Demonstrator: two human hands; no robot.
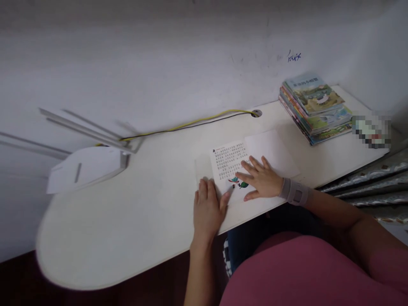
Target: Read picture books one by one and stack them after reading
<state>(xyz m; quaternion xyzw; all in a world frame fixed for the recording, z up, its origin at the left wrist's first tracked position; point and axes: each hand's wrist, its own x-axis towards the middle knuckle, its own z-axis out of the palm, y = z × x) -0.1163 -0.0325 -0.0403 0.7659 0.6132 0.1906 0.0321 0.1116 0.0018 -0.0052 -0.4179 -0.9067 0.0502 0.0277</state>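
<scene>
An open book (228, 153) lies on the white desk in front of me. Its left page carries printed text and small coloured pictures, while the right page (267, 144) looks blank. My left hand (208, 206) rests flat at the lower left edge of the book, fingers stretched out and thumb on the page. Spread over the lower middle of the book is my right hand (261, 178), palm down with its fingers apart, covering part of the text and touching the pictures. A grey band (295, 192) is around my right wrist.
A stack of picture books (318, 100) stands at the back right of the desk (127, 221). Beside it is a blurred-out item (371, 129). Yellow and black cables (191, 123) run along the wall into a round hole (256, 113). A white object (87, 168) sits at the far left.
</scene>
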